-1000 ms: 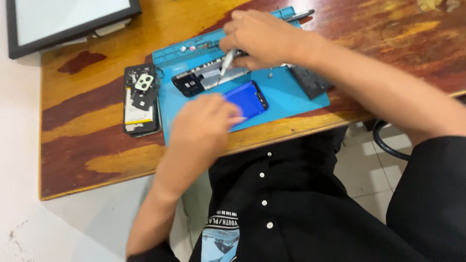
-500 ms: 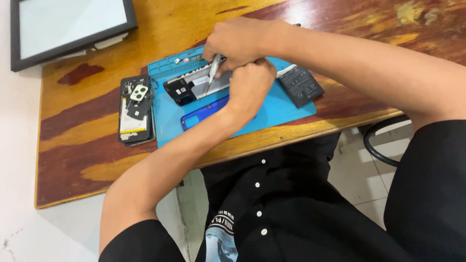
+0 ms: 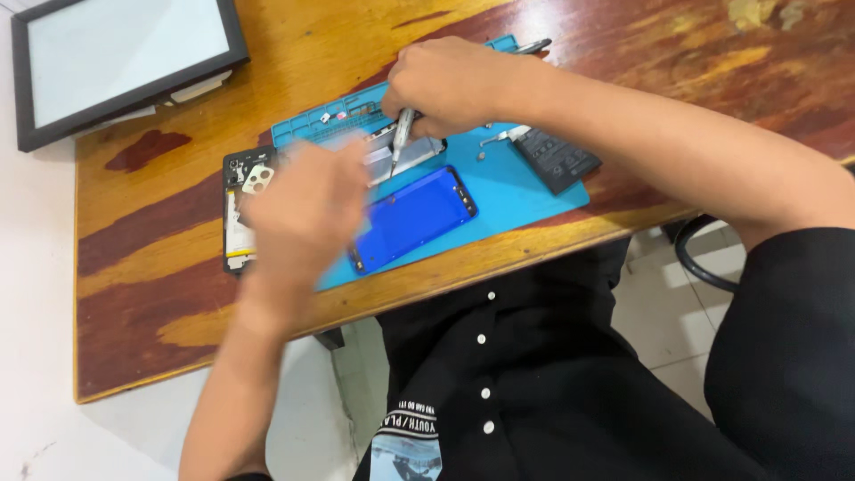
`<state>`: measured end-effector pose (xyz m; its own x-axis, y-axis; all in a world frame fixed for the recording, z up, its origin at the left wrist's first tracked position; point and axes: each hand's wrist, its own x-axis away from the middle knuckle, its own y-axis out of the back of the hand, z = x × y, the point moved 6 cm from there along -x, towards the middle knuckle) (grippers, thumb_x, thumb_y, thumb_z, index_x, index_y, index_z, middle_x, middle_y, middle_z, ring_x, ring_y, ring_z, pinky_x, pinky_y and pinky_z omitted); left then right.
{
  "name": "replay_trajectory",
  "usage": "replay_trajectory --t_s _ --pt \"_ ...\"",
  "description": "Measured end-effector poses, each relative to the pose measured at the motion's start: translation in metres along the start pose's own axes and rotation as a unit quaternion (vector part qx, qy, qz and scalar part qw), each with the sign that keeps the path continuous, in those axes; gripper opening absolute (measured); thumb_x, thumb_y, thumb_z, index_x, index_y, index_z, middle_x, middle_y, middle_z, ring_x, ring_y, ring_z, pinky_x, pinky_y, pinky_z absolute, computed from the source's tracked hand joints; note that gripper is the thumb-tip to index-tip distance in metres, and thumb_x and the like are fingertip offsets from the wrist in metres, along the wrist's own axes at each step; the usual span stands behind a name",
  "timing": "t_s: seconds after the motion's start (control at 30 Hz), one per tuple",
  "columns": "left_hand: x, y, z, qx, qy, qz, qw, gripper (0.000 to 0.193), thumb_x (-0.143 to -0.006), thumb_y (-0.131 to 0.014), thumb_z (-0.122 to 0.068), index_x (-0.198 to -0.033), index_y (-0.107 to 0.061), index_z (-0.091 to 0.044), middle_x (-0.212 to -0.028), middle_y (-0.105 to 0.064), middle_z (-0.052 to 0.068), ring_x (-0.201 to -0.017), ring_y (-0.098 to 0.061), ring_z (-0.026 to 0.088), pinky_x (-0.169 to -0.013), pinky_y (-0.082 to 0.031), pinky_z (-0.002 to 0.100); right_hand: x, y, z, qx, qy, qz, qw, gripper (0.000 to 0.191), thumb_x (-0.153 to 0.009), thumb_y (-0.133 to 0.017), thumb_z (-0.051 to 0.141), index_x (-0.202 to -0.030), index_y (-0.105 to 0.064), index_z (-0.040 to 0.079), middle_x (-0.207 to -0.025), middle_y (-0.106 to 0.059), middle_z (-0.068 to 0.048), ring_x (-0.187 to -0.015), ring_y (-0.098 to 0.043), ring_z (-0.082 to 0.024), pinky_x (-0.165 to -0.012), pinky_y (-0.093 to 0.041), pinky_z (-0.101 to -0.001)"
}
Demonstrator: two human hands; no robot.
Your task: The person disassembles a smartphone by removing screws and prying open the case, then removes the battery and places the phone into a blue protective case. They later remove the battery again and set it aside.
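Observation:
My right hand grips a silver screwdriver, tip down on the opened phone body at the back of the blue work mat. My left hand is blurred in motion over the mat's left part, fingers loosely apart, holding nothing I can see. A blue phone back cover lies flat on the mat just right of that hand. A second opened phone, with its camera module showing, lies on the wooden table left of the mat, partly hidden by my left hand.
A dark flat battery-like part lies on the mat's right side, with tweezers beside it. A black-framed white panel sits at the table's back left. A pen-like tool lies behind the mat. The table's front edge runs close to my body.
My left hand has pulled back from beside the screwdriver to the mat's left side, uncovering the blue back cover. My right hand stays on the screwdriver over the phone body.

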<state>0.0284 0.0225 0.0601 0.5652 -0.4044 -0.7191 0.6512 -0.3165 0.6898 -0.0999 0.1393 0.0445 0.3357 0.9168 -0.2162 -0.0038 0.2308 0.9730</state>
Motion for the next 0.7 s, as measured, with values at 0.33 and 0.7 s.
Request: replay_trajectory --t_s 0.33,0.7 --pt "0.010 -0.057 0.058 0.209 0.127 0.192 0.950 0.023 -0.097 -0.073 -0.026 -0.110 -0.079 -0.008 -0.095 -0.076 0.017 -0.084 -0.071 0.040 -0.072 -0.055 0.044 0.027 0.009 -0.019 -0.145 -0.029 -0.028 0.989 0.043 -0.077 -0.087 0.040 -0.096 -0.076 0.004 -0.086 -0.074 -0.012 -0.079 -0.070 -0.032 -0.068 -0.054 -0.0432" --pt "0.020 -0.063 0.065 0.265 0.181 0.149 0.935 0.025 -0.099 -0.070 -0.024 -0.114 -0.077 -0.005 -0.101 -0.076 0.018 -0.087 -0.075 0.034 -0.077 -0.058 0.038 0.071 -0.011 -0.051 -0.083 -0.271 0.013 0.959 0.036 -0.076 -0.087 0.036 -0.101 -0.084 0.011 -0.092 -0.079 -0.015 -0.082 -0.074 -0.032 -0.075 -0.057 -0.0415"
